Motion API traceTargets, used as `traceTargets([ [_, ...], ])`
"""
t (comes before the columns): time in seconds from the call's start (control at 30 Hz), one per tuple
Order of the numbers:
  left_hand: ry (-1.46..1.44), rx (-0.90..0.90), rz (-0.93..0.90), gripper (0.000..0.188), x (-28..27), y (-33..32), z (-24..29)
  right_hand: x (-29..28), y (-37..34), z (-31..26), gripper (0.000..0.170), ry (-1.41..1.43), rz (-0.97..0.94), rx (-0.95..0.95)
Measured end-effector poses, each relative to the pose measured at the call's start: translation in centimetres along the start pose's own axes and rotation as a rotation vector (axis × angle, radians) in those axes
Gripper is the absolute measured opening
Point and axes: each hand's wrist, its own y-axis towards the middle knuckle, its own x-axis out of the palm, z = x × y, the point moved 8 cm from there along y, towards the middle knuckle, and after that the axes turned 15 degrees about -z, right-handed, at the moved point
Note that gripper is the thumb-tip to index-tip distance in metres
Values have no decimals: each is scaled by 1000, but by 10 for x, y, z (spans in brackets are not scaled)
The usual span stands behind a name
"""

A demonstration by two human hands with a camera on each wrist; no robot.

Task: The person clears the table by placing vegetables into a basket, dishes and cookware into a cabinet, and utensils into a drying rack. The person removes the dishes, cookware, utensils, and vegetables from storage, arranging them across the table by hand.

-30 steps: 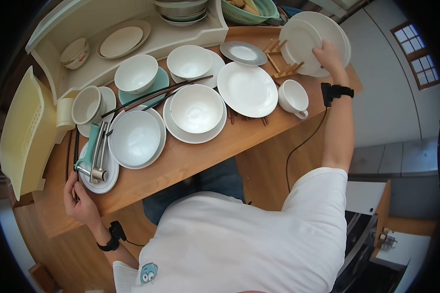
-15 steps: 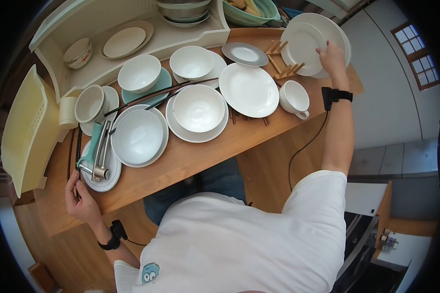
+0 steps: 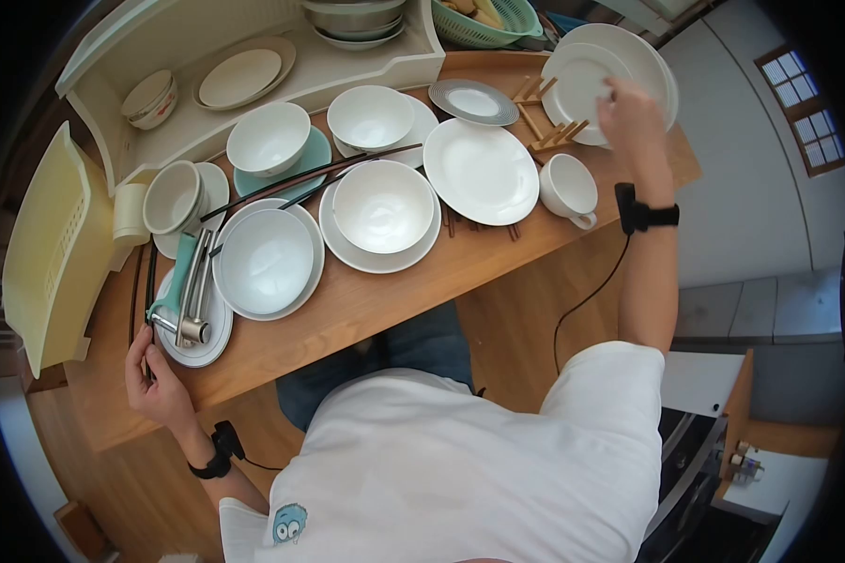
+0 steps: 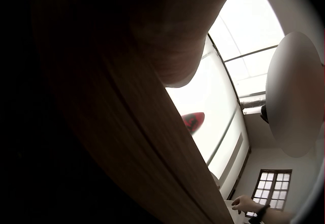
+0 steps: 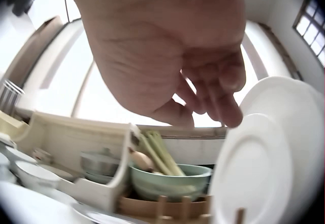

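The right hand (image 3: 634, 131) hangs in front of the upright white plates (image 3: 577, 80) in the wooden rack (image 3: 556, 136). In the right wrist view, its fingers (image 5: 210, 94) are loosely bent, hold nothing and stand apart from the small plate (image 5: 252, 175). The left hand (image 3: 162, 389) lies at the table's left front edge, fingers loosely bent by the lower ends of dark chopsticks (image 3: 150, 272); whether it touches them is not clear. Just above it, a green-handled peeler (image 3: 180, 267) and metal utensils lie on a small plate (image 3: 216, 342).
White bowls (image 3: 383, 206) on plates cover the table's middle, with long chopsticks (image 3: 300, 178) lying across. A cup (image 3: 568, 188) stands near the right front edge. At the left is a yellow basket (image 3: 52, 249); behind are a cream shelf (image 3: 174, 47) and a green basket (image 3: 502, 28).
The right hand has come away from the small upright plate and stands lower in the head view. The rack's plates stay in place. The left hand shows little change.
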Motion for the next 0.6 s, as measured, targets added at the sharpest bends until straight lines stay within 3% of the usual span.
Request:
traceTargets([
  [0.07, 10, -10, -2, 22, 0, 0, 0, 2, -20, -55, 29, 394, -296, -166],
  [0.13, 16, -21, -2, 22, 1, 0, 1, 16, -45, -109, 36, 435, -621, -346],
  [0.17, 16, -13, -1, 22, 1, 0, 3, 14, -61, -130, 42, 419, -527, -506],
  [0.23, 17, -7, 1, 22, 1, 0, 4, 31, -83, -158, 38, 260, -603, -565],
  [0.5, 13, 0, 3, 21, 0, 0, 2, 44, -108, -186, 18, -51, -507, -667],
  [0.6, 7, -1, 7, 21, 0, 0, 2, 29, -107, -185, 17, -27, -459, -694],
])
